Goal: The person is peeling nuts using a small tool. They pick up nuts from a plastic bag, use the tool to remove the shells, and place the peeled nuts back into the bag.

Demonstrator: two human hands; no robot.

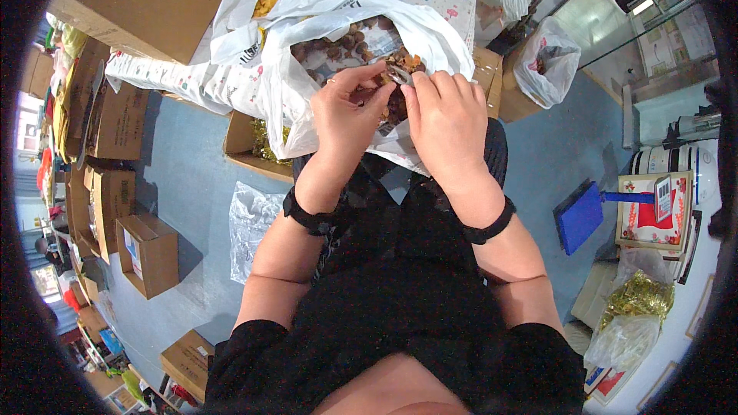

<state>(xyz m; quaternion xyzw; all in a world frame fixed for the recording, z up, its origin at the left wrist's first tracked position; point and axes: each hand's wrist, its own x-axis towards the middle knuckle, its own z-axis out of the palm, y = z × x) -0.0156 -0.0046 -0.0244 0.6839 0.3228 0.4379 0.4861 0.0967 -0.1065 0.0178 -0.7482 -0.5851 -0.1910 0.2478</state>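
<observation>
My left hand [351,95] and my right hand [447,112] meet over an opened white plastic bag [435,31] at the table's near edge. Between the right fingertips is a small shiny metal tool [399,75], its kind unclear. The left thumb and forefinger close on something small beside its tip, mostly hidden. Round brown nuts, perhaps chestnuts, [346,43] lie in the bag's far part. Broken brown shells [410,62] are heaped right under the fingers. A dark band circles each forearm.
A large cardboard box [144,11] stands at the table's left. Another white bag [236,23] lies behind the opened one. A bag-lined box [545,66] is at the right. On the floor are a clear plastic sheet [253,230], a small box [153,253] and a blue platform scale [579,216].
</observation>
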